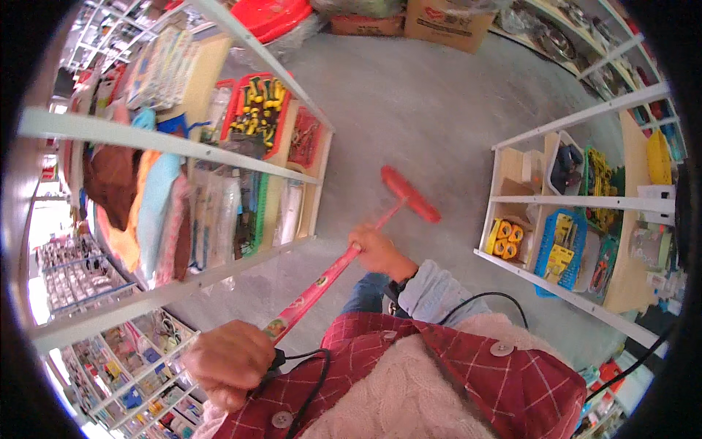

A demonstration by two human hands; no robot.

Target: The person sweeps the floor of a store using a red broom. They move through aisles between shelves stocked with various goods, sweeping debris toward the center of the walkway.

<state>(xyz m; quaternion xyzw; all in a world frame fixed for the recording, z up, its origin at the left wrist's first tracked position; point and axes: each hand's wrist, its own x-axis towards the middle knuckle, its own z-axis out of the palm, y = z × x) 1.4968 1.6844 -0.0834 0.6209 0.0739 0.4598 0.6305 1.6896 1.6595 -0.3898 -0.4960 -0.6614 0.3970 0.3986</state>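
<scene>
A long-handled floor tool, a broom or mop, slants across the view from lower left to the middle. Its red head [411, 195] is at floor level; whether bristles or a pad lie beneath is hidden. My right hand [381, 253] grips the pink patterned handle [307, 299] partway down. Closer to my body, my left hand [230, 359] is closed around the upper end of that handle. The grey floor [406, 104] stretches around the head between two shelf units.
At left, a white metal shelf frame [258, 164] holds cloths [159, 214] and a red basket [226, 123] of yellow-and-black tools. A right-hand rack [581, 203] carries tape rolls [507, 240] and a blue basket [540, 263]. Cardboard boxes [447, 27] stand at the far end. A black cable [493, 294] crosses my sleeve.
</scene>
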